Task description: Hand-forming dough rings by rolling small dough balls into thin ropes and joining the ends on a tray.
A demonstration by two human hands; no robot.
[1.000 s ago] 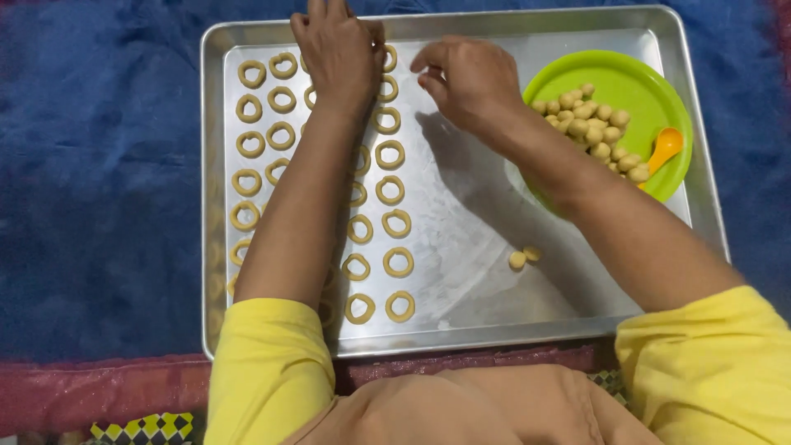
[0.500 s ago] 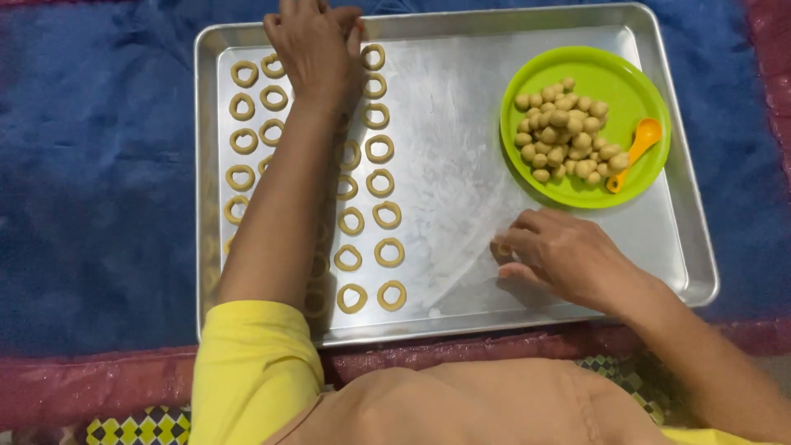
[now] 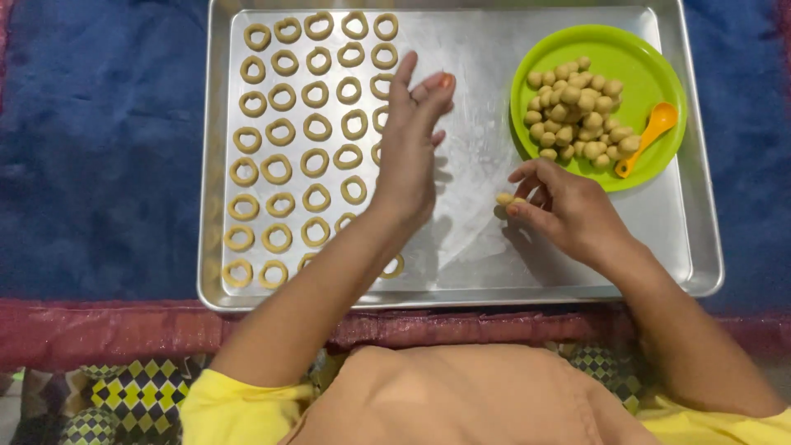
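Now the right hand (image 3: 568, 210) pinches a dough ball (image 3: 504, 199) at its fingertips — grip closed; left hand (image 3: 409, 144) open.

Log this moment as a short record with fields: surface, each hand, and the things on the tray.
surface: metal baking tray on a blue cloth
left hand: open, fingers spread, above the tray beside the dough rings
right hand: pinching a small dough ball at its fingertips
plate: green plate on the tray's right side, holding dough balls and an orange spoon
rings: laid in rows on the tray's left half
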